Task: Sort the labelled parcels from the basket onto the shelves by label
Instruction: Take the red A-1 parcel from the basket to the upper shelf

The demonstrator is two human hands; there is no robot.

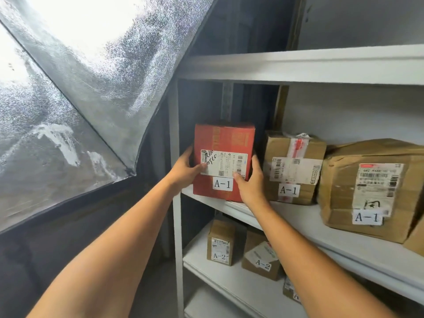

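A red parcel labelled A-1 stands upright at the left end of a white shelf. My left hand grips its left side, thumb on the shipping label. My right hand grips its right side, thumb across the front. To its right on the same shelf stand a small brown parcel and a large brown parcel, both labelled A-1. The basket is out of view.
The shelf below holds two small brown boxes labelled A-2, with another parcel partly hidden behind my right arm. A white upper shelf runs overhead. A silvery reflective panel fills the left side.
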